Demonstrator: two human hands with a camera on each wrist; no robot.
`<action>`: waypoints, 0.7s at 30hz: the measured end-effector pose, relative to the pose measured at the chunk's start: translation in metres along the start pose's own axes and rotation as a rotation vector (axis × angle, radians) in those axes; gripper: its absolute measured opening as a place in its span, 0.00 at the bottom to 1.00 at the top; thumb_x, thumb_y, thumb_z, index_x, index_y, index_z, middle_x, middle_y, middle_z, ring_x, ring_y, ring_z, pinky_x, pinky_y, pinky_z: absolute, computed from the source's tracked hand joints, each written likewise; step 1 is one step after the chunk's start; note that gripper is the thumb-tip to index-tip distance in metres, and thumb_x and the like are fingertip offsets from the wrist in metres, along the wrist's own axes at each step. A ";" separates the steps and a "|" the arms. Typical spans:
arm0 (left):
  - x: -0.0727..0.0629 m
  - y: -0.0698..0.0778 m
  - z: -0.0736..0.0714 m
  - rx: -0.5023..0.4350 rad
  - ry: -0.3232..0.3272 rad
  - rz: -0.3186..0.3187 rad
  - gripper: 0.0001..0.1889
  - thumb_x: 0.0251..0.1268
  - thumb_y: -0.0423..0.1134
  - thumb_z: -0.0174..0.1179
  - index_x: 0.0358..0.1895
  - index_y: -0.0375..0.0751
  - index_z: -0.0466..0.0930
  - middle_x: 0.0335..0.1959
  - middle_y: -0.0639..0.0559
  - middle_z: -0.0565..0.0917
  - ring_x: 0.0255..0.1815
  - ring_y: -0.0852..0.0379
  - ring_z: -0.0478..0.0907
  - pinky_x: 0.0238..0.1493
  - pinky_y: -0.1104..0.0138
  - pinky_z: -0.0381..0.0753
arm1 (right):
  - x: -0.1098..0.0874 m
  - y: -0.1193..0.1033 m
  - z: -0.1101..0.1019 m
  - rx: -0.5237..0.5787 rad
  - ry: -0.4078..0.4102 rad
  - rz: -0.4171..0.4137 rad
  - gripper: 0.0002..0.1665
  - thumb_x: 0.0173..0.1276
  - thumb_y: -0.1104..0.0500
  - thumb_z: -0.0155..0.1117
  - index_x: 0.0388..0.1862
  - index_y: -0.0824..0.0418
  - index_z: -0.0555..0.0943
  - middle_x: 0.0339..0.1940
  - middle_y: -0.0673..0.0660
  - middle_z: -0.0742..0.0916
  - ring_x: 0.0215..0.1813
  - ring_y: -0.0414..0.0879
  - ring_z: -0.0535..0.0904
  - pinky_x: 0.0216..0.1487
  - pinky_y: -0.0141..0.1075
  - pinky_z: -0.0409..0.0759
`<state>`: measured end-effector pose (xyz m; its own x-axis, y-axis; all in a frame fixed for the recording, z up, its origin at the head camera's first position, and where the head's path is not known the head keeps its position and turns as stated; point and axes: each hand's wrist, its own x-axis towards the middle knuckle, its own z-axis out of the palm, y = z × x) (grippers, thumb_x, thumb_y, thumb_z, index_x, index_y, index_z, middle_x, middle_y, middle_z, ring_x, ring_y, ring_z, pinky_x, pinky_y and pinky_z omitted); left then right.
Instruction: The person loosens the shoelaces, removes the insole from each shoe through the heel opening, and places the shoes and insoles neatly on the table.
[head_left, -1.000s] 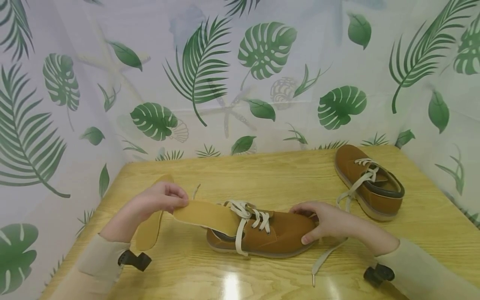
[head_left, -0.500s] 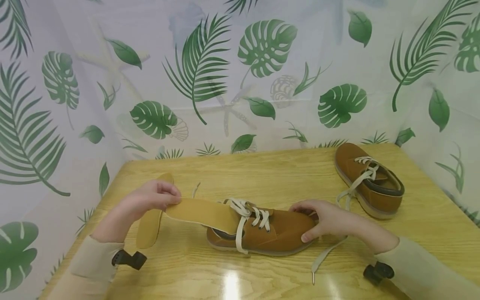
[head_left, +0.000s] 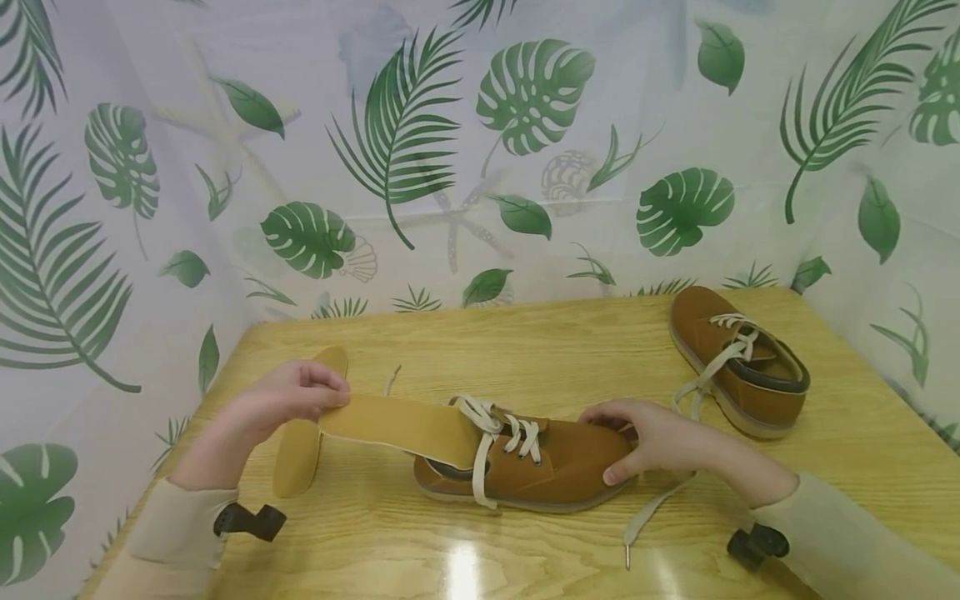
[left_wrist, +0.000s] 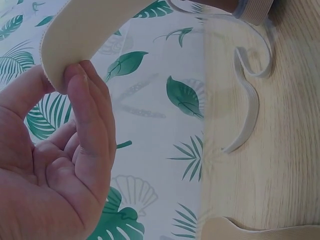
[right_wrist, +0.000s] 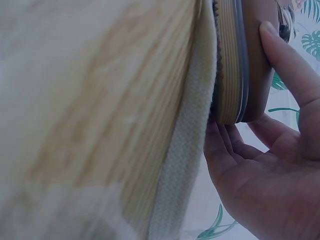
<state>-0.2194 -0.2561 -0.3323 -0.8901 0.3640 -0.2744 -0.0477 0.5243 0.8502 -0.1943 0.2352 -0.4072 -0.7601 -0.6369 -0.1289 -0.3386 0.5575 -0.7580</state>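
Observation:
My left hand (head_left: 300,392) pinches the heel end of a tan insole (head_left: 405,427) between thumb and fingers. The insole's other end sits inside the opening of a brown lace-up shoe (head_left: 558,471), which lies on the table with its toe to the right. In the left wrist view, the pinched insole (left_wrist: 90,37) rises above the fingers. Round the toe of the shoe, my right hand (head_left: 652,442) keeps its grip, thumb on the near side and fingers on the far side. The right wrist view shows the shoe's ridged sole edge (right_wrist: 229,65) close up.
A second tan insole (head_left: 296,458) lies flat at left, partly behind my left hand. At the back right stands the matching brown shoe (head_left: 765,400), its pale laces trailing out. One loose lace end (head_left: 637,525) lies near the right hand on the wooden table (head_left: 525,350).
My left hand has moved left, drawing the insole further out of the shoe's opening. The right hand and the shoe stay in place.

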 end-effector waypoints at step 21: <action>-0.012 -0.005 -0.013 -0.031 0.008 0.031 0.08 0.75 0.33 0.61 0.37 0.50 0.86 0.27 0.66 0.80 0.31 0.67 0.74 0.37 0.72 0.78 | 0.000 -0.001 -0.001 0.004 0.001 0.006 0.45 0.58 0.57 0.86 0.71 0.70 0.76 0.63 0.64 0.85 0.63 0.58 0.81 0.62 0.39 0.83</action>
<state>-0.2139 -0.2730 -0.3270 -0.8951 0.3734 -0.2437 -0.0335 0.4887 0.8718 -0.1949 0.2349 -0.4062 -0.7624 -0.6333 -0.1330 -0.3319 0.5590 -0.7598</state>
